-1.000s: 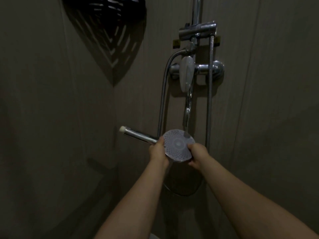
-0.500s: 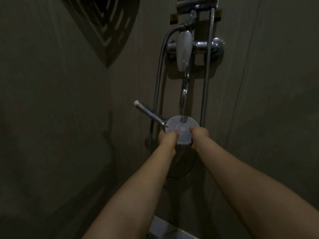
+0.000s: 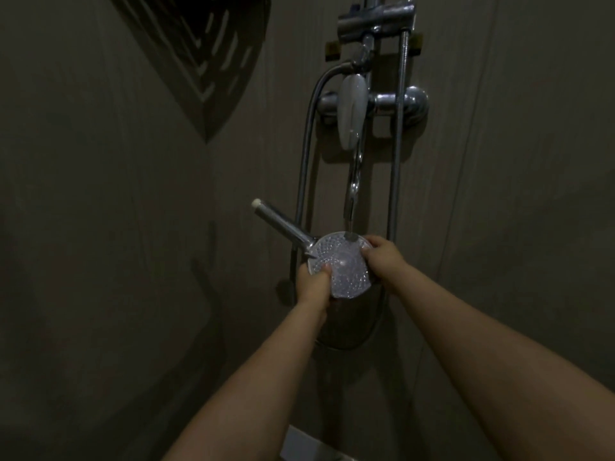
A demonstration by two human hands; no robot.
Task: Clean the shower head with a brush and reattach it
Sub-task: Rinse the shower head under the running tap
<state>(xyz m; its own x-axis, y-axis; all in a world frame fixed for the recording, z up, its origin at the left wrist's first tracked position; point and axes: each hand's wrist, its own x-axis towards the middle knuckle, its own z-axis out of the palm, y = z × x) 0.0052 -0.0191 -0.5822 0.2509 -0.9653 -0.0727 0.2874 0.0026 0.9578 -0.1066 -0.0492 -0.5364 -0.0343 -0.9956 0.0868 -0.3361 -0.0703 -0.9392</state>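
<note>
Shower head (image 3: 339,264) front and centre, face up toward the camera, held out in front of the tiled wall (image 3: 499,227) just below the mixer. Big picture first: that wall fills the frame, dim and brownish, with a dark slatted corner shelf (image 3: 206,51) up at the top left. Down the middle runs the chrome rail with its bracket (image 3: 376,18) at the top edge, and below that the mixer valve (image 3: 399,103) with its pale lever handle (image 3: 352,111) hanging down. A hose (image 3: 307,141) loops down on the left side of the valve, and a second one drops straight on the right. Water (image 3: 353,191) is streaming from the spout, landing right on the upper rim of the round nozzle face. The chrome handle of the head (image 3: 283,222) sticks out up and to the left, white tip at its end. Now the hands: left hand (image 3: 312,284) grips the lower left rim, thumb pressed on the nozzle face; right hand (image 3: 382,257) pinches the right rim, thumb over the edge. Both hold firm, one on each side of the disc
</note>
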